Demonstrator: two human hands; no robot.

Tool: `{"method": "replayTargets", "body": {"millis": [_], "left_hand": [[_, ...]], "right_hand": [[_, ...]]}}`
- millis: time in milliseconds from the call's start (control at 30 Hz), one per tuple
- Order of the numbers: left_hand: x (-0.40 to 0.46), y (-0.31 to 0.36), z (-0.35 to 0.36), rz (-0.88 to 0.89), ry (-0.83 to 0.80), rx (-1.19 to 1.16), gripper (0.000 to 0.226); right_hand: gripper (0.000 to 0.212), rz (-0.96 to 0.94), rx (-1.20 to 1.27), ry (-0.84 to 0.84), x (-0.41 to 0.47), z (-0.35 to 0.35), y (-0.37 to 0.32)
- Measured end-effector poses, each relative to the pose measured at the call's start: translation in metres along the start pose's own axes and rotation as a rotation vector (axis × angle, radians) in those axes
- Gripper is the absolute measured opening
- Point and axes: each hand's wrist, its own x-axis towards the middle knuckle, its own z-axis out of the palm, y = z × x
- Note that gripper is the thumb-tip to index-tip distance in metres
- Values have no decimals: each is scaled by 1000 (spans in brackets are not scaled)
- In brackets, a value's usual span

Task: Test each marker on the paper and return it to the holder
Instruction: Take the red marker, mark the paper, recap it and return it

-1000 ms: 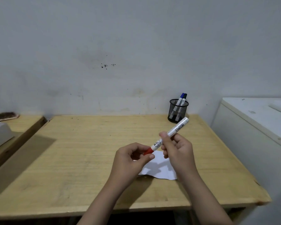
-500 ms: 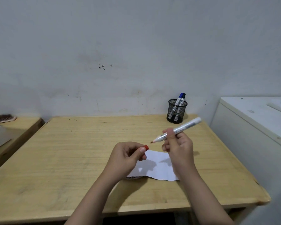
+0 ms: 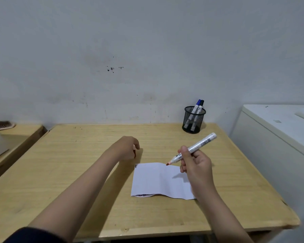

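A pale wooden bench (image 3: 77, 172) stood against a scuffed white wall (image 3: 147, 50) that bore a few dark specks. To its left sat a lower wooden surface (image 3: 16, 135) with a brush (image 3: 3, 125) lying on it. A white cabinet (image 3: 277, 137) stood just beside the bench's right edge.

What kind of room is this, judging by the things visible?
Probably a plain study or work corner: a bare wooden desk against a scuffed white wall, a mesh pen holder with markers, and a sheet of paper.
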Motion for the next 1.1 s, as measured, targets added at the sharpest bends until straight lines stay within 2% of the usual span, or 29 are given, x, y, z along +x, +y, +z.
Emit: {"method": "replayTargets", "body": {"millis": [100, 200, 300, 400, 467, 533, 633, 867, 1100], "left_hand": [[4, -6, 4, -31, -22, -127, 43], [-7, -17, 10, -103, 22, -402, 56], [-31, -24, 20, -112, 157, -556, 41], [-61, -27, 32, -86, 173, -653, 40], [-72, -27, 37, -64, 144, -605, 52], [-75, -29, 40, -14, 142, -460, 65], [-76, -29, 40, 24, 144, -392, 61], [-74, -37, 45, 71, 136, -431, 43], [-72, -39, 47, 99, 153, -432, 37]], "right_hand": [[24, -1, 2, 16, 4, 2, 1], [15, -21, 35, -39, 7, 8, -2], [17, -47, 2, -98, 10, 18, -3], [19, -9, 10, -129, 16, 35, -1], [19, 64, -5, -148, 20, 50, 5], [20, 170, -51, -178, 22, 64, 16], [22, 262, -45, -219, 21, 74, 36], [31, 221, -137, -310, 22, 75, 45], [32, 127, -172, -285, 22, 80, 56]]}}
